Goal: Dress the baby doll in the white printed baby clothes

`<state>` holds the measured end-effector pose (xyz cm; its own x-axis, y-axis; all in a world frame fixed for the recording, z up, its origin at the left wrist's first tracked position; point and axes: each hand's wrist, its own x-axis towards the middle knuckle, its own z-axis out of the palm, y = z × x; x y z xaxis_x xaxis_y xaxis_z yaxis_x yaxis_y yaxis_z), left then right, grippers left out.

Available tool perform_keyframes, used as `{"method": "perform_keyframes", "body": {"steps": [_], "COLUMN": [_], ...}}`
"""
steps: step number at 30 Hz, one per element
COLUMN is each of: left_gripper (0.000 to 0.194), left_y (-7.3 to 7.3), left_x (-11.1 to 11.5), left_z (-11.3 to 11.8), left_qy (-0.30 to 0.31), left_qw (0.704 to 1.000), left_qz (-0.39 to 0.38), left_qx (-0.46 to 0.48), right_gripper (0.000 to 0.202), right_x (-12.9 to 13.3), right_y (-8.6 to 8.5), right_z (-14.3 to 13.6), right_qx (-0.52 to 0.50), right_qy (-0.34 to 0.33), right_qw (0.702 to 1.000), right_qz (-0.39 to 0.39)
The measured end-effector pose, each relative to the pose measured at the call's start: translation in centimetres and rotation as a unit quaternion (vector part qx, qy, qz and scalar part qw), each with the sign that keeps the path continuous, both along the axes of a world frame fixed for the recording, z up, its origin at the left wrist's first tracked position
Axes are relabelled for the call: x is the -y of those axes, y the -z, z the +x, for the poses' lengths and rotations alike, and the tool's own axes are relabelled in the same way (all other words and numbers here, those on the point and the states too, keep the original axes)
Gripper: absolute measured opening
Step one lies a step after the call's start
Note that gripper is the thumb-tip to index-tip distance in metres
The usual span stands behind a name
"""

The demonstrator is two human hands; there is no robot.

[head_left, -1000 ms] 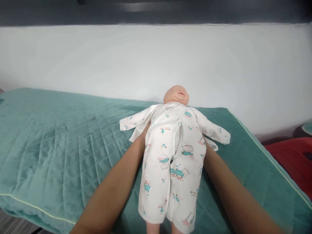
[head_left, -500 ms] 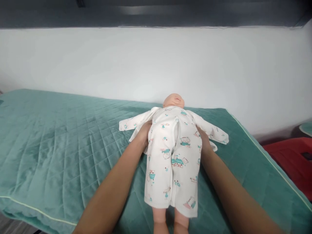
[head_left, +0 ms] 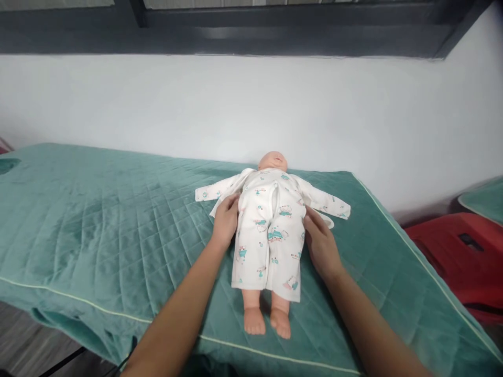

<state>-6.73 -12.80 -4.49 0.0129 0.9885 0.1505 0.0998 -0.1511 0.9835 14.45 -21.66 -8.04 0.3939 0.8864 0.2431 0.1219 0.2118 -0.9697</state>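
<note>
A baby doll (head_left: 274,161) lies on its back, bare feet toward me, wearing a white print top with its sleeves (head_left: 322,201) spread to both sides. White trousers (head_left: 271,241) with teal and pink animal pictures cover it from the chest to the shins. My left hand (head_left: 227,217) rests along the left side of the trousers near the waist, fingers extended and partly hidden at the cloth. On the other side, my right hand (head_left: 321,243) lies with its fingers stretched against the trousers' edge. Neither hand visibly grips the cloth.
A green quilted cover (head_left: 118,225) with pale piping spreads over the bed beneath the doll. Behind stands a white wall (head_left: 196,104) under a dark window frame (head_left: 275,31). At the right, a red plastic stool (head_left: 451,246) is beside the bed.
Both hands have come out from beside and partly behind the trousers and now show more fully. The view has shifted back, so the doll's feet and the bed's front edge appear.
</note>
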Motion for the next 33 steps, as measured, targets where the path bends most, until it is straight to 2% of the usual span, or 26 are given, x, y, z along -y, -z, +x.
{"method": "perform_keyframes", "body": {"steps": [2, 4, 6, 8, 11, 16, 21, 26, 29, 33], "left_gripper": [0.025, 0.024, 0.021, 0.018, 0.017, 0.023, 0.022, 0.022, 0.016, 0.014], "left_y": [0.5, 0.9, 0.9, 0.6, -0.3, -1.9, -1.8, -1.5, -2.7, -4.8], "left_x": [3.0, 6.5, 9.9, 12.7, 15.3, 16.9, 17.7, 18.6, 18.7, 18.0], "left_z": [-0.9, -1.5, -1.9, -2.0, -1.7, -0.5, 1.2, 2.0, 1.5, 0.6], "left_qy": [-0.019, -0.011, 0.027, 0.088, 0.151, 0.161, 0.135, 0.094, 0.103, 0.120], "left_qw": [0.998, 0.992, 0.976, 0.955, 0.933, 0.894, 0.871, 0.869, 0.881, 0.883], "left_qz": [0.043, 0.111, 0.191, 0.238, 0.228, 0.164, 0.149, 0.157, 0.135, 0.116], "left_qx": [-0.030, -0.060, -0.103, -0.152, -0.234, -0.385, -0.448, -0.461, -0.442, -0.440], "right_gripper": [0.051, 0.055, 0.057, 0.055, 0.049, 0.044, 0.027, 0.021, 0.022, 0.016], "right_x": [2.9, 5.8, 8.5, 10.7, 13.2, 14.2, 12.8, 13.5, 14.8, 15.8], "right_y": [0.8, 1.5, 1.8, 1.8, 1.6, 2.2, 2.2, -0.1, -1.9, -3.6], "right_z": [-0.5, -1.2, -2.0, -2.8, -3.8, -5.0, -5.4, -5.4, -5.3, -4.9], "right_qx": [0.010, 0.024, 0.042, 0.064, 0.128, 0.258, 0.282, 0.303, 0.329, 0.361], "right_qy": [-0.014, -0.044, -0.080, -0.114, -0.122, -0.058, -0.029, -0.083, -0.105, -0.078], "right_qw": [1.000, 0.998, 0.994, 0.989, 0.982, 0.963, 0.958, 0.949, 0.938, 0.928], "right_qz": [-0.018, -0.042, -0.062, -0.068, -0.064, -0.055, -0.044, -0.007, 0.022, 0.044]}}
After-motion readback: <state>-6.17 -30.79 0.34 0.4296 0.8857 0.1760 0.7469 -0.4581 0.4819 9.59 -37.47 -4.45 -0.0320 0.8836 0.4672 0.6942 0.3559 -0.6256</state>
